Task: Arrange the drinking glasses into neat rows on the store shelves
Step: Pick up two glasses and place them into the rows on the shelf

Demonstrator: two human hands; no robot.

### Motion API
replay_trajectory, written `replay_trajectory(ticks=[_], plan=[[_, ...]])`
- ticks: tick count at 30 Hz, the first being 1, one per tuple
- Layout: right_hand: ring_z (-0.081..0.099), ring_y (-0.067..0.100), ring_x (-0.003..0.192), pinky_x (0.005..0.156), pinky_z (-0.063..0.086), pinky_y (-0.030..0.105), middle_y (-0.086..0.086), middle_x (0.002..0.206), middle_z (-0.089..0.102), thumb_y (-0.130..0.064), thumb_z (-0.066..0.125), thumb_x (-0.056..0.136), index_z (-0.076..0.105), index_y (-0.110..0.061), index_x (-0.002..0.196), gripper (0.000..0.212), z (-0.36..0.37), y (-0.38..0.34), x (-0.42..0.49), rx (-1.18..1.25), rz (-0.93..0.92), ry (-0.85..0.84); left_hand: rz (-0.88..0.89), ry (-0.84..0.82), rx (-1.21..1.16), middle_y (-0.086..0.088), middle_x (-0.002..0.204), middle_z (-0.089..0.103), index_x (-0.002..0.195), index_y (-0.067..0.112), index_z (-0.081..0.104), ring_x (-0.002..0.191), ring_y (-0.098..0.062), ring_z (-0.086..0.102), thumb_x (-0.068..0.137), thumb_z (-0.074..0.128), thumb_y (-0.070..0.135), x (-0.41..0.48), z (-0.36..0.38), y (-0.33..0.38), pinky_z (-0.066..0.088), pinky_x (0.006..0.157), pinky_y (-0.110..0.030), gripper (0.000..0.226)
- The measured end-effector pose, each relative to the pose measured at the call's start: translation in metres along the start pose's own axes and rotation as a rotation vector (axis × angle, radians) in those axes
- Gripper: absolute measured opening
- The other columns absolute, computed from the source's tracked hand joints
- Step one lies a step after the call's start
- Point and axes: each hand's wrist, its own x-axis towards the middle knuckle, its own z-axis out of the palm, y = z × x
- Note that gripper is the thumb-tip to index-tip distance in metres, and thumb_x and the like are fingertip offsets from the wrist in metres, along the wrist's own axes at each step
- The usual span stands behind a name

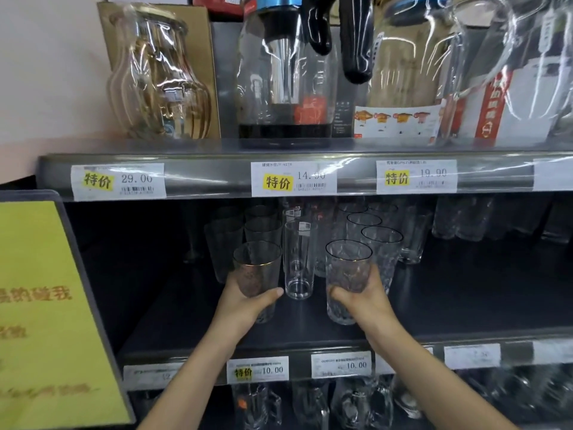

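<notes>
A shop: price tags (294, 179) along shelves (198, 176) of glassware (381, 240).

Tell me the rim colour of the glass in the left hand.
Gold: a thin band on the glass; head view.

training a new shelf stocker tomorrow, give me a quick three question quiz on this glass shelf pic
1. True or false: the left hand grips a gold-rimmed tapered clear glass.
2. What stands between the two held glasses? A) a tall straight clear glass B) a blue ceramic mug C) a red plastic bottle
3. Fill in: the right hand grips a gold-rimmed textured clear glass; the white price tag below it reads ____.
Key: 1 true; 2 A; 3 10.00
</notes>
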Motion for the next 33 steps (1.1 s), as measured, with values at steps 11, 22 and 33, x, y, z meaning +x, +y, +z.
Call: replay_trajectory(ticks=[11, 22, 33], plan=[[0.066, 0.011, 0.099, 0.090, 0.053, 0.033, -0.006, 0.106, 0.067, -0.013, 0.081, 0.078, 0.046, -0.029, 0.118, 0.056, -0.018, -0.004, -0.010, -0.029, 0.006, 0.004, -0.044, -0.034, 0.086, 0.000, 0.109, 0.071, 0.123, 0.014, 0.053, 0.096, -0.008, 0.067, 0.069, 0.089, 0.014, 0.021, -0.004, -0.017, 0.048, 0.074, -0.016, 0.064], [0.058, 0.019, 0.116, 0.090, 0.044, 0.031, -0.003, 0.131, 0.058, -0.045, 0.079, 0.077, 0.025, -0.023, 0.150, 0.094, -0.012, -0.016, -0.006, -0.331, 0.031, -0.025, -0.069, -0.042, 0.095, -0.001, 0.110, 0.073, 0.126, 0.012, 0.055, 0.097, -0.009, 0.070, 0.059, 0.092, 0.028, 0.036, -0.003, -0.026, 0.051, 0.074, -0.016, 0.078], [0.059, 0.023, 0.106, 0.087, 0.047, 0.033, 0.004, 0.124, 0.061, -0.042, 0.077, 0.080, 0.035, -0.014, 0.139, 0.078, 0.007, -0.013, 0.012, -0.383, 0.062, 0.044, -0.039, -0.029, 0.052, 0.003, 0.113, 0.067, 0.125, 0.017, 0.047, 0.096, -0.001, 0.063, 0.073, 0.085, 0.010, 0.041, 0.004, -0.029, 0.045, 0.071, -0.011, 0.064]])
